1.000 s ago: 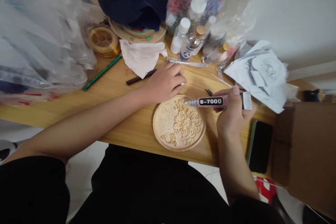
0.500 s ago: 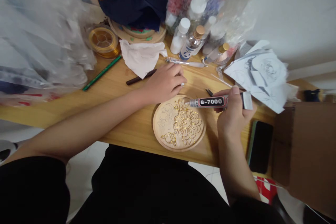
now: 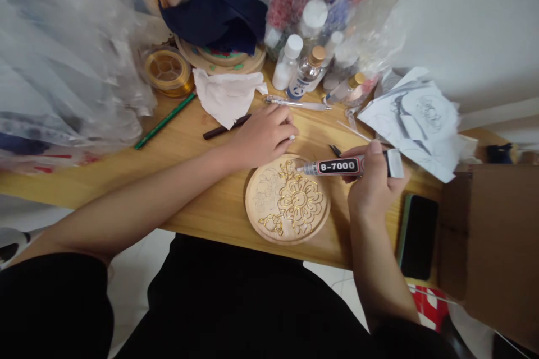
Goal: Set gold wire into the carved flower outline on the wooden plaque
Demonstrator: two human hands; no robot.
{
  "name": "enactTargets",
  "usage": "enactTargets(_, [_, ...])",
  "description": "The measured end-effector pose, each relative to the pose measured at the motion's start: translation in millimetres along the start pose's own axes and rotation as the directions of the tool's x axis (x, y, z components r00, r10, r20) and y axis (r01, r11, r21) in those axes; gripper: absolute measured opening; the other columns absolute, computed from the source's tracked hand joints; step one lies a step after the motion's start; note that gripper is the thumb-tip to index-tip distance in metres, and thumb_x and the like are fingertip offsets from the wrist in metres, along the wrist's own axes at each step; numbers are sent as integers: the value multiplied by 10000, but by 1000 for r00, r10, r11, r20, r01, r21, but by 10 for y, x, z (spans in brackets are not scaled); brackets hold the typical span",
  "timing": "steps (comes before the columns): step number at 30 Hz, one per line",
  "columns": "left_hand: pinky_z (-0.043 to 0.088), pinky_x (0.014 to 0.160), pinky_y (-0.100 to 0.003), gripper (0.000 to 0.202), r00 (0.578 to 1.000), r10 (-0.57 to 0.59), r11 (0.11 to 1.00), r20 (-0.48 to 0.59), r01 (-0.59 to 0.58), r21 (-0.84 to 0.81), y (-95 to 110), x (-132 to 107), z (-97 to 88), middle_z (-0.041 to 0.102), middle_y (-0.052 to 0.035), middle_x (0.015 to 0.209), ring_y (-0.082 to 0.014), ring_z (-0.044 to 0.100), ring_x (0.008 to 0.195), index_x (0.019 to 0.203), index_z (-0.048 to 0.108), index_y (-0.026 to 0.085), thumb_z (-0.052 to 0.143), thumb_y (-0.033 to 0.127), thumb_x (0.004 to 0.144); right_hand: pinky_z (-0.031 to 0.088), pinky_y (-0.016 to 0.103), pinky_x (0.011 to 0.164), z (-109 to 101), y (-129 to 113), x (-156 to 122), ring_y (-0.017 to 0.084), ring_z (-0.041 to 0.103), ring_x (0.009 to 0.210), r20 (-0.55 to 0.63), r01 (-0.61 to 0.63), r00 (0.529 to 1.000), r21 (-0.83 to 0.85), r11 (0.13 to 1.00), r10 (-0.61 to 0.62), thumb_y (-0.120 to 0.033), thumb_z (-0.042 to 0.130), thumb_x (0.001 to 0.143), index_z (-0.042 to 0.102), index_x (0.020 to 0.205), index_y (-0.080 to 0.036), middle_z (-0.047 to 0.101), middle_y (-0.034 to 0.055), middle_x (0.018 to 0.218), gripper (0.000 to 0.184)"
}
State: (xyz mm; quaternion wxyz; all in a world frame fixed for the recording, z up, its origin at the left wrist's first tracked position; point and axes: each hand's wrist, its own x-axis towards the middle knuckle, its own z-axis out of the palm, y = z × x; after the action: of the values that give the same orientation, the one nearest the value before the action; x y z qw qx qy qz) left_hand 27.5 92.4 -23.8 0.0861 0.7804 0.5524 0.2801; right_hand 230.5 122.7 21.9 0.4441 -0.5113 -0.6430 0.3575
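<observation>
My right hand [image 3: 370, 179] is closed around a tube of B-7000 glue [image 3: 337, 167], held nearly level with its nozzle pointing left. The nozzle tip is over the upper part of a round wooden plate [image 3: 266, 216], at a gold leaf outline; whether it touches cannot be told. Gold wire outlines of a large flower [image 3: 300, 198] cover the plate's right side, and a pencil drawing shows on its left. Just beyond the plate's rim rests my left hand [image 3: 267, 133], fingers curled, with a small white object [image 3: 291, 138] at the fingertips.
Behind are a pen [image 3: 298, 104], a dark stick [image 3: 223, 128], a crumpled tissue [image 3: 227, 95] and several small bottles [image 3: 301, 78]. A green pencil [image 3: 164, 122] and gold wire spool [image 3: 167, 72] lie left. To the right are tweezers [image 3: 335, 150], paper sketches [image 3: 415, 118], a phone [image 3: 419, 235] and a cardboard box [image 3: 501, 247].
The glue tube's nozzle has shifted very slightly down over the plate. The whole view has dropped a few pixels. Both hands keep their hold.
</observation>
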Motion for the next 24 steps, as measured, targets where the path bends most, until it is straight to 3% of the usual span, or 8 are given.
enactTargets(16, [435,847,-393,149,1000,12,1000,-4,-12,1,-5,-5,-12,566,-88,975,-230,509,939,931,663,163,519,190,900,305,198,353,-17,4,-2,72,483,369,16,14,1000,6,1000,-14,-491,521,893,657,600,-178,548,-36,446,449])
enactTargets(24, [432,844,-391,157,1000,12,1000,-3,-12,-2,-8,-2,-5,566,-88,979,-233,507,951,939,667,160,516,183,898,319,192,353,-20,19,6,74,504,380,-3,9,1000,39,999,-9,-436,535,897,655,594,-180,566,-31,454,414])
